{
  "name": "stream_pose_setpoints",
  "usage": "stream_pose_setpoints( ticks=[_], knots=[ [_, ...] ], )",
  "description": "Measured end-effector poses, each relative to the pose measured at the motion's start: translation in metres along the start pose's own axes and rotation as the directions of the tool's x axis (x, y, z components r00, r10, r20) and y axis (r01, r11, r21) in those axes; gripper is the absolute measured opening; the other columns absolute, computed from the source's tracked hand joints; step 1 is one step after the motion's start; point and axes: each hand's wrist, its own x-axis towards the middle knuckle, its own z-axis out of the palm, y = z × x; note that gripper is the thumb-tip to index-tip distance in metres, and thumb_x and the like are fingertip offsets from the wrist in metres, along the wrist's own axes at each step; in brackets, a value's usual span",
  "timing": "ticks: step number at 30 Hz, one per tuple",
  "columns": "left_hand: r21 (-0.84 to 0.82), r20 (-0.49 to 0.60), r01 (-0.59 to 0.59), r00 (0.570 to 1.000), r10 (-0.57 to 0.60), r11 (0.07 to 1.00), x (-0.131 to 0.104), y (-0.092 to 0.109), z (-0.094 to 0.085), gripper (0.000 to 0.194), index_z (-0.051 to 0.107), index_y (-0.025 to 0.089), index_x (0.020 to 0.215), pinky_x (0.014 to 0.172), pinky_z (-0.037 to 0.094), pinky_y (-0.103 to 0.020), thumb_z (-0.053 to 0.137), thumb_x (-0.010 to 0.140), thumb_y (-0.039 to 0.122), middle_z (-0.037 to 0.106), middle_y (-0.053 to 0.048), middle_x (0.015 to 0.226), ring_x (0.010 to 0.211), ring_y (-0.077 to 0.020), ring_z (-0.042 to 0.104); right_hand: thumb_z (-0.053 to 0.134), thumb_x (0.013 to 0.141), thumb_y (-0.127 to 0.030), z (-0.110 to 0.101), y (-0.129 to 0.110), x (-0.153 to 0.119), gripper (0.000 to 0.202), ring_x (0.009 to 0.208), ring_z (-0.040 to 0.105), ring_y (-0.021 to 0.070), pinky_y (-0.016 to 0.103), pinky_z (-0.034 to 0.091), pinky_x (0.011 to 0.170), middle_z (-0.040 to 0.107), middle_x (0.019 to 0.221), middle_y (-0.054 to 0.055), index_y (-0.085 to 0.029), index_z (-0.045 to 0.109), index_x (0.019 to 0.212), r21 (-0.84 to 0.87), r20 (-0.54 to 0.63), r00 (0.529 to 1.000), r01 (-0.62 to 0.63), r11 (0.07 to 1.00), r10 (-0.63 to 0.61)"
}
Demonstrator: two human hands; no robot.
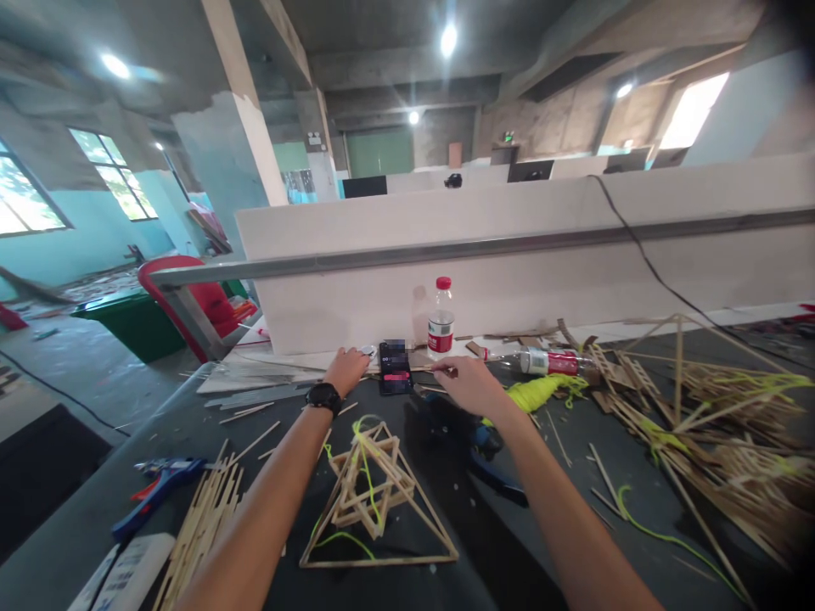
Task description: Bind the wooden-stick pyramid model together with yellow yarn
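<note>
My left hand point(347, 372), with a dark watch at the wrist, reaches to the left side of a phone point(396, 368). Its fingers are bent together beside a small clear-and-white item; what they hold is hidden. Right of the phone, my right hand point(469, 384) pinches what looks like a thin wooden stick point(423, 368), its tip pointing toward the phone. Between my forearms stands a pyramid frame of wooden sticks point(377, 501), tied with yellow-green string. A dark tool with blue handles point(487, 441) lies partly under my right hand.
An upright bottle point(441, 327) stands by the white partition point(344, 305); another bottle point(548, 361) lies near yellow-green string point(535, 393). Stick scraps point(719, 475) pile up at right. Blue pliers point(159, 492) and a stick bundle point(204, 526) lie at left.
</note>
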Motion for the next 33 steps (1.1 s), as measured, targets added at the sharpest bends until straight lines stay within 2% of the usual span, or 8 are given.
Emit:
stream_pose_setpoints(
  ticks=[5, 11, 15, 20, 24, 27, 30, 33],
  knots=[
    [0.034, 0.030, -0.065, 0.997, 0.064, 0.997, -0.003, -0.012, -0.003, 0.034, 0.058, 0.017, 0.124, 0.088, 0.055, -0.045, 0.060, 0.094, 0.032, 0.060, -0.011, 0.126, 0.105, -0.0237, 0.063, 0.054, 0.087, -0.035, -0.010, -0.005, -0.003, 0.030, 0.093, 0.068, 0.0253, 0.035, 0.050, 0.080, 0.074, 0.101, 0.008, -0.024, 0.076, 0.104, 0.061, -0.003, 1.000, 0.012, 0.998, -0.011],
    [0.078, 0.034, -0.043, 0.999, 0.040, 0.996, -0.019, -0.036, -0.006, 0.034, 0.058, 0.016, 0.124, 0.088, 0.055, -0.045, 0.060, 0.094, 0.032, 0.060, -0.011, 0.125, 0.105, -0.0238, 0.063, 0.055, 0.087, -0.033, -0.023, -0.008, -0.007, 0.030, 0.091, 0.068, 0.0255, 0.036, 0.050, 0.081, 0.074, 0.098, 0.011, -0.020, 0.076, 0.104, 0.101, -0.027, 1.000, -0.012, 0.995, 0.015],
    [0.073, 0.012, 0.015, 1.000, -0.016, 0.997, -0.041, -0.060, -0.019, 0.034, 0.058, 0.017, 0.124, 0.088, 0.055, -0.045, 0.060, 0.094, 0.032, 0.060, -0.011, 0.125, 0.105, -0.0238, 0.063, 0.055, 0.087, -0.035, -0.029, -0.011, -0.011, 0.031, 0.090, 0.068, 0.0246, 0.035, 0.050, 0.081, 0.074, 0.099, 0.011, -0.020, 0.076, 0.104, 0.141, -0.022, 1.000, -0.004, 0.990, 0.007],
    [0.002, -0.090, 0.173, 0.981, -0.172, 0.985, -0.078, -0.079, -0.042, 0.033, 0.059, 0.017, 0.123, 0.088, 0.054, -0.045, 0.059, 0.094, 0.032, 0.060, -0.011, 0.125, 0.105, -0.0236, 0.063, 0.057, 0.086, -0.036, -0.035, -0.016, -0.015, 0.030, 0.085, 0.069, 0.0241, 0.035, 0.051, 0.077, 0.075, 0.096, 0.010, -0.019, 0.076, 0.102, 0.194, -0.012, 0.999, 0.034, 0.980, -0.032],
    [-0.143, -0.237, 0.329, 0.904, -0.355, 0.933, -0.095, -0.064, -0.058, 0.028, 0.060, 0.015, 0.117, 0.093, 0.050, -0.047, 0.055, 0.096, 0.032, 0.063, -0.010, 0.119, 0.107, -0.0247, 0.061, 0.056, 0.088, -0.038, -0.043, -0.031, -0.021, 0.029, 0.091, 0.067, 0.0246, 0.036, 0.049, 0.082, 0.075, 0.103, 0.008, -0.022, 0.076, 0.102, 0.233, -0.061, 0.994, 0.098, 0.967, -0.086],
    [-0.304, -0.326, 0.363, 0.829, -0.454, 0.881, -0.099, -0.037, -0.076, 0.034, 0.057, 0.012, 0.116, 0.092, 0.047, -0.044, 0.030, 0.102, 0.028, 0.065, -0.016, 0.111, 0.106, -0.0263, 0.060, 0.052, 0.092, -0.042, -0.049, -0.054, -0.032, 0.032, 0.093, 0.067, 0.0230, 0.035, 0.048, 0.083, 0.076, 0.102, 0.005, -0.025, 0.075, 0.105, 0.268, -0.078, 0.988, 0.149, 0.952, -0.132],
    [-0.449, -0.330, 0.202, 0.868, -0.372, 0.870, -0.109, -0.005, -0.105, 0.034, 0.057, 0.013, 0.114, 0.081, 0.050, -0.030, 0.034, 0.102, 0.035, 0.068, -0.011, 0.109, 0.097, -0.0204, 0.064, 0.049, 0.095, -0.048, -0.053, -0.085, -0.048, 0.038, 0.091, 0.068, 0.0215, 0.033, 0.049, 0.081, 0.075, 0.100, 0.006, -0.023, 0.072, 0.113, 0.383, -0.063, 0.975, 0.221, 0.897, -0.213],
    [-0.540, -0.324, 0.028, 0.916, -0.238, 0.841, -0.128, 0.024, -0.139, 0.034, 0.064, 0.019, 0.106, 0.077, 0.051, -0.026, 0.046, 0.097, 0.047, 0.072, -0.004, 0.102, 0.090, -0.0175, 0.065, 0.051, 0.095, -0.053, -0.050, -0.113, -0.063, 0.050, 0.086, 0.067, 0.0204, 0.032, 0.051, 0.073, 0.074, 0.098, 0.007, -0.021, 0.059, 0.132, 0.496, -0.060, 0.966, 0.248, 0.832, -0.251]
  ],
)
